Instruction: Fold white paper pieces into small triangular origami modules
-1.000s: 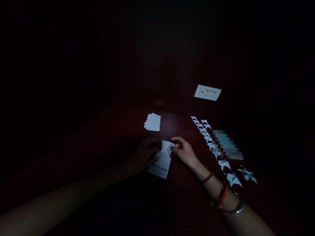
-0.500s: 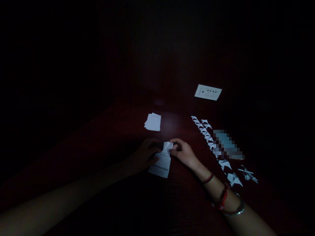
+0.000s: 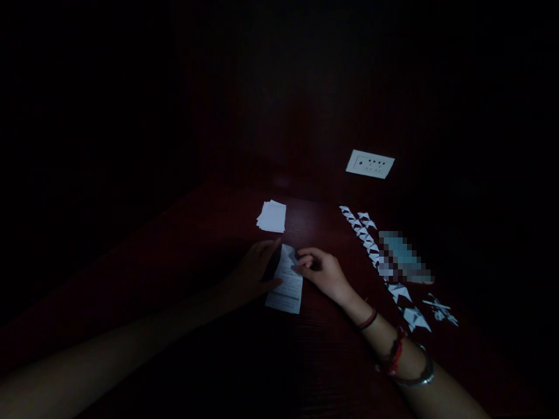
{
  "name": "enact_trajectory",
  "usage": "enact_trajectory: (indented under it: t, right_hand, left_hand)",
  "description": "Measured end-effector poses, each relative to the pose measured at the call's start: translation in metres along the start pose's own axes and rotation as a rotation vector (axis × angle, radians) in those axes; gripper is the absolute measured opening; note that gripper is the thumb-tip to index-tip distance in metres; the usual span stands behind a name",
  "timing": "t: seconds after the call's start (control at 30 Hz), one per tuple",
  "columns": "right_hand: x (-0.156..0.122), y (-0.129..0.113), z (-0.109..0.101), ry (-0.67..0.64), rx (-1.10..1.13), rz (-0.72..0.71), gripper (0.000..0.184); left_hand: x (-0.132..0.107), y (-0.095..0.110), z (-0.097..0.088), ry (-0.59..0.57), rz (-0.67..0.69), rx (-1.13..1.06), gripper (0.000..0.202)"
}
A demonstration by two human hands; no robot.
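A printed white paper slip (image 3: 286, 284) lies on the dark red-brown table (image 3: 209, 233) in front of me. My left hand (image 3: 255, 270) rests along the slip's left edge, fingers extended and pressing it down. My right hand (image 3: 321, 270) has its fingers curled, fingertips pinching or pressing the slip's upper right part. The scene is very dim. My right wrist wears a red thread and a metal bangle (image 3: 410, 372).
A small stack of white paper pieces (image 3: 271, 216) lies beyond the hands. A row of folded white paper triangles (image 3: 364, 233) runs along the right, with more (image 3: 413, 317) nearer me. A blurred bluish object (image 3: 404, 259) sits beside them. A white wall socket (image 3: 370, 164) is behind.
The slip's raised top corner has been laid over and flattened. My right fingertips moved left onto the paper, and my left fingers stretched along its edge.
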State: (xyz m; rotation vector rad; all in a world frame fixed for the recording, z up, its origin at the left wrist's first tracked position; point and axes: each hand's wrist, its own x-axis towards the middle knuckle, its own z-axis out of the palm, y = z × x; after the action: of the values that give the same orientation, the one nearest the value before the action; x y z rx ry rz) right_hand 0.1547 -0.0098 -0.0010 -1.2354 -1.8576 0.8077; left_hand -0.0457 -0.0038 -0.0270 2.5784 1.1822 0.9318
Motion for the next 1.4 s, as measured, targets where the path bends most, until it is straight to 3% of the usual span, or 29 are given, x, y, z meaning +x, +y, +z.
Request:
enact_trajectory:
  t: [0.1,0.27,0.8,1.17,1.4]
  right_hand:
    - [-0.003,-0.005,-0.001,-0.077,-0.146,-0.133,0.016]
    - [-0.006,-0.006,-0.002,-0.201,-0.315,-0.341,0.018]
    - [-0.003,0.001,-0.004,-0.220,-0.406,-0.316,0.028]
    - [-0.003,0.001,-0.006,-0.259,-0.471,-0.349,0.028]
    - [-0.004,-0.001,-0.006,-0.294,-0.533,-0.382,0.031]
  left_hand:
    - [0.001,0.002,-0.002,0.014,-0.004,0.025,0.075]
    - [0.000,-0.001,-0.003,-0.021,0.064,0.084,0.056]
    - [-0.002,-0.004,-0.006,-0.085,0.129,0.212,0.037]
    - [-0.002,-0.003,-0.012,-0.195,0.111,0.235,0.042]
    - [0.003,-0.018,-0.008,-0.193,0.175,0.203,0.030]
